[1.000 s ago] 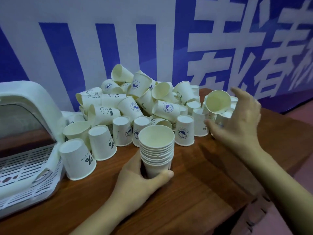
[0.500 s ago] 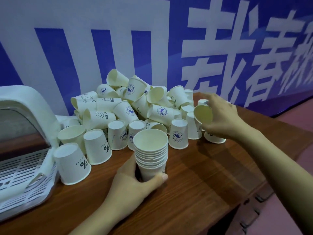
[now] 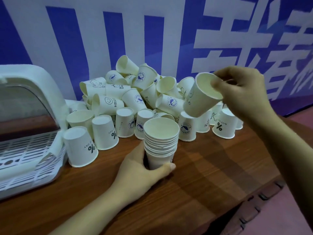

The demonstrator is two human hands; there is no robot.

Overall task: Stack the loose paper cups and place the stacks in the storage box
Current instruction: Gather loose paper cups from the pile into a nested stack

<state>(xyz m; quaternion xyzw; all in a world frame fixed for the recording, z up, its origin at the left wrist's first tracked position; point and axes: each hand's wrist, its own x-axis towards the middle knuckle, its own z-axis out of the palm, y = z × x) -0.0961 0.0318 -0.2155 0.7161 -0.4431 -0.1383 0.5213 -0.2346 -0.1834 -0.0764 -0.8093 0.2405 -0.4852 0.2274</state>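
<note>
A stack of several nested white paper cups (image 3: 160, 143) stands mouth-up on the wooden table (image 3: 211, 175). My left hand (image 3: 144, 168) grips its base, thumb across the front. My right hand (image 3: 242, 92) pinches the rim of a single white paper cup (image 3: 199, 100), held tilted in the air above and to the right of the stack. Behind them lies a heap of loose paper cups (image 3: 135, 94), some upside down, some on their sides. The white storage box (image 3: 32, 150) with a slotted floor sits at the left, its lid raised.
A blue and white banner wall (image 3: 152, 31) stands right behind the cup heap. The table's right edge drops off near a reddish floor (image 3: 288, 217). An upside-down cup marked with a percent sign (image 3: 81, 148) stands beside the box.
My right hand has lifted a cup out of the right side of the heap and carried it up, mouth turned upward. The left hand and the stack have stayed put.
</note>
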